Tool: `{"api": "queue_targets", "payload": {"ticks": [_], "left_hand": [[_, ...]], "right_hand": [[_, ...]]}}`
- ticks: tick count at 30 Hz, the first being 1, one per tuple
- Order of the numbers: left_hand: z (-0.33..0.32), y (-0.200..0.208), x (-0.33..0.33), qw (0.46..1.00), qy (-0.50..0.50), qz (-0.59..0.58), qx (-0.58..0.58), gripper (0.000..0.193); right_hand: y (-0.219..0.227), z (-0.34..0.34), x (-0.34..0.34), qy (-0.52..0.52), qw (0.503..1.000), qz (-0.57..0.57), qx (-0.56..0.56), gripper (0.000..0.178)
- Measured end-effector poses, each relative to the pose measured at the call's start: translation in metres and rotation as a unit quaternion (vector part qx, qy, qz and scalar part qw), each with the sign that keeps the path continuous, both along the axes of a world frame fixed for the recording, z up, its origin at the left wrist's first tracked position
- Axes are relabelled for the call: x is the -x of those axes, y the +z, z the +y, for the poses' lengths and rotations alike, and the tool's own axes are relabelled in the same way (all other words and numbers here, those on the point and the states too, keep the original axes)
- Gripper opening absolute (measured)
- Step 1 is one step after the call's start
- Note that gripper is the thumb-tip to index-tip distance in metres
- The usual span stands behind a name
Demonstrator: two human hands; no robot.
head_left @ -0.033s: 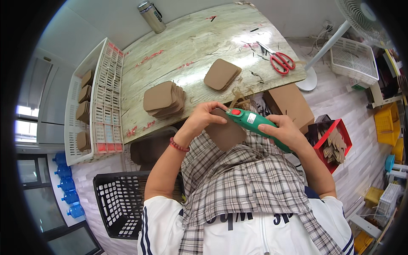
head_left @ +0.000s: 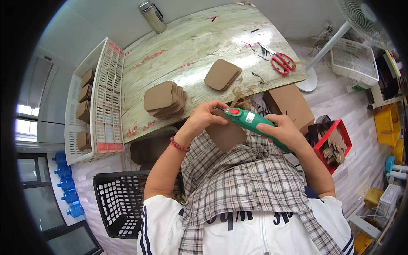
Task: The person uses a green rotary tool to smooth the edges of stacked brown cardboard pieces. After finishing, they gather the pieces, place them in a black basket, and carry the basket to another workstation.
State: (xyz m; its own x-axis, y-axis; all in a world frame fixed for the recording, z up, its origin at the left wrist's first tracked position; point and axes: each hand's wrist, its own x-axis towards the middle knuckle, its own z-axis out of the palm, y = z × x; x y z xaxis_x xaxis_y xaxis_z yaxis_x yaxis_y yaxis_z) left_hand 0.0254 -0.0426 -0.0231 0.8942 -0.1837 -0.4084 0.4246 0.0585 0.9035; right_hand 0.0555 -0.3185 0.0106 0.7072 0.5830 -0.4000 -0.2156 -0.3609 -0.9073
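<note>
Just off the near edge of the table, my left hand (head_left: pixel 205 117) pinches a flat brown rounded-square piece (head_left: pixel 227 135) at its upper left, holding it over my lap. My right hand (head_left: pixel 284 130) is wrapped round a green handheld electric cutter (head_left: pixel 250 120) with a red button. The cutter's head meets the upper edge of the brown piece, close to my left fingertips; its blade is too small to make out. A tall stack of similar brown pieces (head_left: pixel 161 97) stands on the table ahead to the left. A smaller stack (head_left: pixel 221 74) lies further right.
Red-handled scissors (head_left: pixel 282 63) and dark scraps lie on the table (head_left: pixel 178 46). A white basket (head_left: pixel 108 91) with brown pieces stands at left, a black crate (head_left: pixel 117 204) below. A cardboard box (head_left: pixel 291 104) and red bin (head_left: pixel 340 140) are at right; a steel flask (head_left: pixel 153 18) stands behind.
The green cutter has shifted very slightly to the left along the brown piece's edge. Both hands keep their hold.
</note>
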Motion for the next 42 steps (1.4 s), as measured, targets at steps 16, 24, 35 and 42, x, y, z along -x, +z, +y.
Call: {"api": "queue_targets", "payload": {"ticks": [16,24,35,42], "left_hand": [[0.143,0.014,-0.009,0.576,0.271,-0.306,-0.708,0.051],[0.004,-0.058,-0.093,0.703,0.111,-0.225,-0.665,0.063],[-0.009,-0.066,-0.093,0.826,0.286,-0.308,-0.376,0.036],[-0.054,-0.028,-0.074,0.853,0.407,-0.203,0.257,0.022]], "right_hand": [[-0.027,-0.021,0.002,-0.123,0.991,0.005,-0.061,0.03],[-0.036,-0.03,0.007,-0.167,0.984,-0.014,-0.059,0.031],[-0.046,-0.028,0.008,-0.177,0.982,-0.05,-0.034,0.037],[-0.033,-0.016,0.01,-0.239,0.966,-0.077,-0.059,0.037]]}}
